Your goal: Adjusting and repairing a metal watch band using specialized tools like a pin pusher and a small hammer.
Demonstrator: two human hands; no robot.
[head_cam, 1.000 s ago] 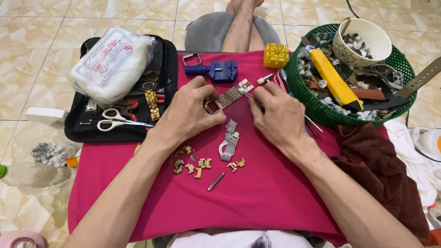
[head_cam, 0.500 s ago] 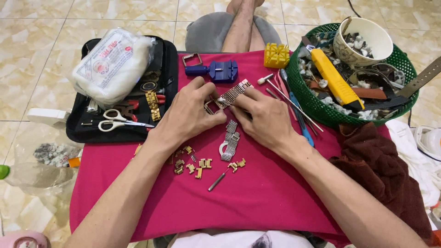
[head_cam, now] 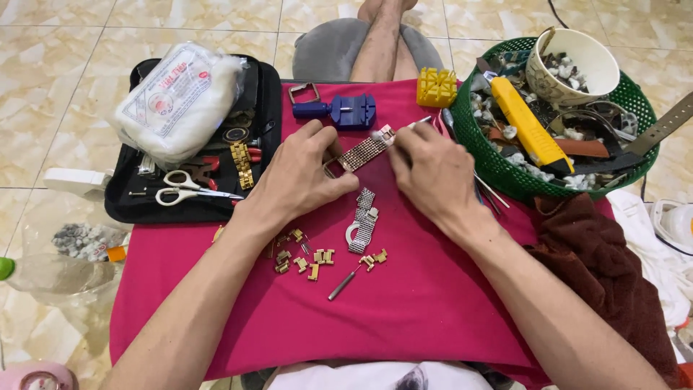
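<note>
My left hand (head_cam: 299,177) and my right hand (head_cam: 433,173) hold a metal mesh watch band (head_cam: 363,151) between them over a magenta cloth (head_cam: 404,310). The left fingers pinch its lower end by the clasp, the right fingers its upper end. A second silver band piece (head_cam: 364,219) lies just below the hands. Several small gold links (head_cam: 310,258) and a thin pin tool (head_cam: 343,283) are scattered on the cloth nearer me.
A blue link-remover tool (head_cam: 345,110) and a yellow block (head_cam: 437,87) sit at the cloth's far edge. A black tool case (head_cam: 137,198) with scissors (head_cam: 189,186) and a white packet (head_cam: 177,97) lies left. A green basket (head_cam: 498,170) of parts, with a yellow knife and a bowl, stands right.
My right hand has slid a little left along the band toward my left hand. The band stays held between both hands.
</note>
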